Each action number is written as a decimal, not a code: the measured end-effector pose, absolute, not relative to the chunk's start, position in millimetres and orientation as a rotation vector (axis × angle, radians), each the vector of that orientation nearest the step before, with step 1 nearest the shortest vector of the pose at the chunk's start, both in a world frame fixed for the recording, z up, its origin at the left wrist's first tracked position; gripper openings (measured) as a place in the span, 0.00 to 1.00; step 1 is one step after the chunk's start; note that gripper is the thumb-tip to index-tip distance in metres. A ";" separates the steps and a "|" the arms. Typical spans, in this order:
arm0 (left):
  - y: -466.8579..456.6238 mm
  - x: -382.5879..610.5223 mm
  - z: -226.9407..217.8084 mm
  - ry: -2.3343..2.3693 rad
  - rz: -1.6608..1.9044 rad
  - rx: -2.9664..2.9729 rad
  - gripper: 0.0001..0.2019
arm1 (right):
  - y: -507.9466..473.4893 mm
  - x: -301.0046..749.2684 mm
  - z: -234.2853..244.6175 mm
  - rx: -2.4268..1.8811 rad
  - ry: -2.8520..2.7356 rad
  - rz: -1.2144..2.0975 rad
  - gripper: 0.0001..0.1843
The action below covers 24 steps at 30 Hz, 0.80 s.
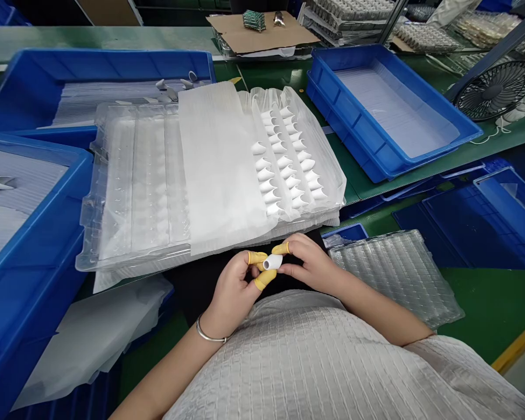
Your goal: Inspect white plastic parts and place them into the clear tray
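Note:
Between my two hands, close to my body, is a short white tube [273, 262] with its open end toward the left. My left hand [240, 283] pinches it, with yellow finger cots on the thumb and fingers. From the other side my right hand [308, 262] also grips it, a yellow cot on its index finger. Just beyond them lies a clear plastic tray [133, 245], where white tubes with slanted ends [284, 160] stand in rows on the right. A translucent white sheet [221, 169] covers the tray's middle.
Blue bins with white sheets stand at the left [76, 210] and back left [114, 58]. Another blue bin [376, 146] sits at the right, near a black fan [496, 90]. Stacked clear trays [398, 274] lie low on my right. Behind is a cardboard piece [245, 42].

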<state>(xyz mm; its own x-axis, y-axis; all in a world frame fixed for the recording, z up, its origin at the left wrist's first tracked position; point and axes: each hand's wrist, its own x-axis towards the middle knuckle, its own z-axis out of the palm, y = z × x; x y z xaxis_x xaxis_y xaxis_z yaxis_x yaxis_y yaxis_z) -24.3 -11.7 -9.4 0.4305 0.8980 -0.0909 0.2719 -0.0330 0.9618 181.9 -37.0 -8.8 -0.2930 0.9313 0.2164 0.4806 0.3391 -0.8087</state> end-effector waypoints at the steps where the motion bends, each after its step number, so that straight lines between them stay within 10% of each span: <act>1: -12.0 -24.5 -8.0 1.063 0.698 1.616 0.07 | -36.9 181.3 -9.4 -1.234 -1.907 0.846 0.11; 14: -5.5 -32.5 0.5 0.728 0.771 2.325 0.02 | -30.5 190.3 10.0 -1.158 -1.293 1.738 0.17; 24: 3.0 -41.9 19.8 0.669 1.226 2.478 0.11 | -5.1 187.2 56.4 -1.091 -1.567 1.606 0.16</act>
